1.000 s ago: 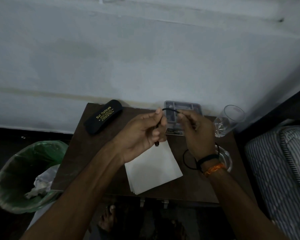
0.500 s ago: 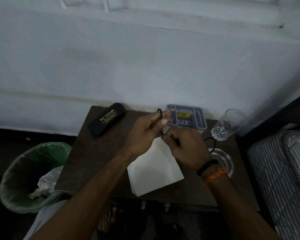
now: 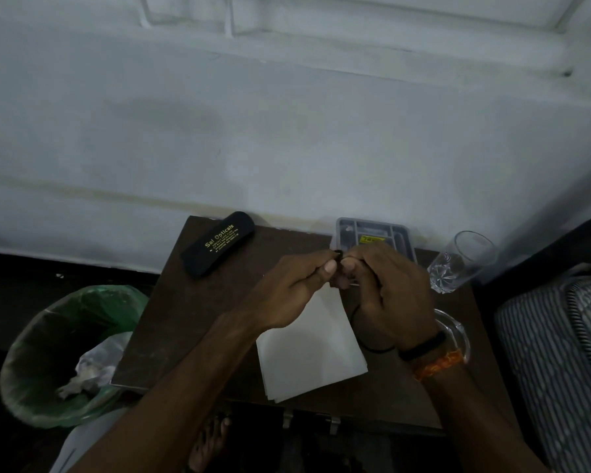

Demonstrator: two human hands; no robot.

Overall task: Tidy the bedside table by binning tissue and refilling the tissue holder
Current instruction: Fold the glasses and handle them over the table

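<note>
Nearest, under both wrists, a stack of white tissues point(image 3: 307, 349) lies flat on the bedside table point(image 3: 191, 312), not yet put in any holder. Above it the left hand point(image 3: 287, 295) and the right hand point(image 3: 389, 295) meet, thumbs almost touching, and both pinch a thin black cord point(image 3: 338, 257); a loop of it hangs below the right palm. To the left of the left hand, beside the table, the green-lined bin point(image 3: 48, 353) already holds crumpled tissue point(image 3: 89, 370).

I think the risk is this: the right forearm is just over a glass ashtray point(image 3: 454, 329), and a tumbler point(image 3: 464, 261) stands close to the right of the right hand, so a quick pull on the cord could knock one over.

Farther, left of the hands, a black case point(image 3: 219, 244) reads "Sai Opticals". Behind the fingers a grey compartment tray point(image 3: 376, 233) has a yellow label, too small to read.
</note>
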